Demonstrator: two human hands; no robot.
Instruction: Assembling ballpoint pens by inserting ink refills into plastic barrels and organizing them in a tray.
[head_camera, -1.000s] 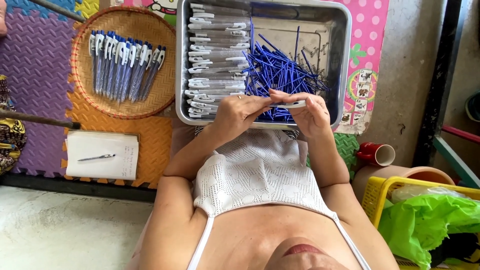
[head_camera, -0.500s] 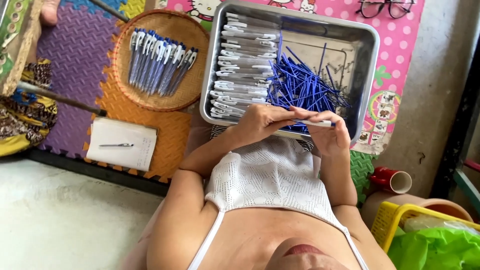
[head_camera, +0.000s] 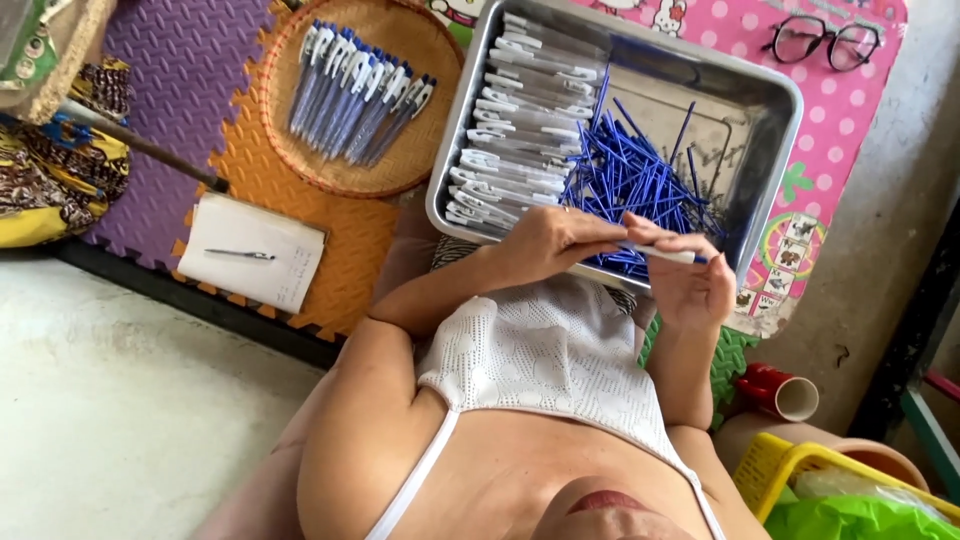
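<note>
Foam mats (head_camera: 190, 110) cover the floor, and on them I see a steel tray (head_camera: 775, 130) of clear barrels (head_camera: 520, 150) and blue refills (head_camera: 630, 180). My left hand (head_camera: 550, 240) and right hand (head_camera: 695, 280) pinch one pen (head_camera: 665, 254) between them, just over the tray's near rim. A basket (head_camera: 300, 150) of finished pens (head_camera: 360, 90) sits left.

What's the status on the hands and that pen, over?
Left hand and right hand both grip one pen over the steel tray. Nothing in the way.
</note>
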